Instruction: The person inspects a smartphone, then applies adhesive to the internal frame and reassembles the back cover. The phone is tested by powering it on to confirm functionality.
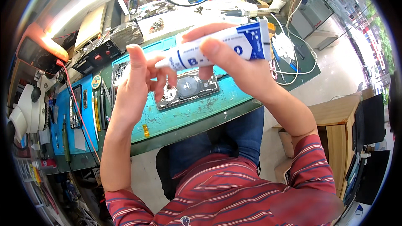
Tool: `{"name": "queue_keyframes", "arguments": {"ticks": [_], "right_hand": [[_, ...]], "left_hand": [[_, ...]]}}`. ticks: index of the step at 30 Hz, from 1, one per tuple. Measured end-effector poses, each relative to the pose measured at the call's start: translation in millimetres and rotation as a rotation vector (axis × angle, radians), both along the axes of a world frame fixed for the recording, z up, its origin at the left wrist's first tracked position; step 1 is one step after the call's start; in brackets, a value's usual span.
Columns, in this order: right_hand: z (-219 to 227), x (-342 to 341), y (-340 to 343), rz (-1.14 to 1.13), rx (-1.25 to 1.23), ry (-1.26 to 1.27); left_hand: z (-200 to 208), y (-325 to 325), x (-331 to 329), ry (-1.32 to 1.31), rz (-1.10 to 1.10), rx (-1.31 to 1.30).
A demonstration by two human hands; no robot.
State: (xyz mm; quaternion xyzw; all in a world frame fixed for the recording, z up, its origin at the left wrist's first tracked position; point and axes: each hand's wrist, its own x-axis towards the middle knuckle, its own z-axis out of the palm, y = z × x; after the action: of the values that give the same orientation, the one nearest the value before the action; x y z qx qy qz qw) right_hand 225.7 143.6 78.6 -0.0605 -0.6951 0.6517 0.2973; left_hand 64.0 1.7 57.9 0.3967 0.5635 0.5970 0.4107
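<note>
A white and blue glue tube (224, 47) is gripped in my right hand (234, 58), thumb on its near side and fingers behind. It lies nearly level, its white nozzle pointing left. My left hand (136, 73) is beside the nozzle with its thumb raised and apart, the other fingers bent around the tip. Whether those fingers touch the nozzle I cannot tell. Below both hands an opened phone (190, 87) lies on the blue work mat (184, 115), a round dark coil showing inside. My hands and the tube hide its far edge.
An orange-cased meter (42, 50) stands at the left, its red lead (75, 100) trailing over the bench. Several slim hand tools (100, 104) lie left of my forearm. White cables (299, 58) loop at the right end. A yellow tape strip (145, 130) sits near the front edge.
</note>
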Motion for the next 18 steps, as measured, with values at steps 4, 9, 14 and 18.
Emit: {"name": "queue_keyframes", "arguments": {"ticks": [4,9,14,18], "right_hand": [[-8,-5,9,-0.024,-0.079,-0.018],[-13,-7,16,-0.027,-0.072,-0.014],[-27,-15,19,-0.009,-0.103,0.007],[-31,-22,20,0.009,-0.131,0.025]], "left_hand": [[-5,9,15,0.08,0.139,0.215],[-11,1,-12,-0.019,-0.095,-0.016],[-4,11,6,-0.007,0.098,0.059],[-11,11,0,0.085,0.103,0.106]]}}
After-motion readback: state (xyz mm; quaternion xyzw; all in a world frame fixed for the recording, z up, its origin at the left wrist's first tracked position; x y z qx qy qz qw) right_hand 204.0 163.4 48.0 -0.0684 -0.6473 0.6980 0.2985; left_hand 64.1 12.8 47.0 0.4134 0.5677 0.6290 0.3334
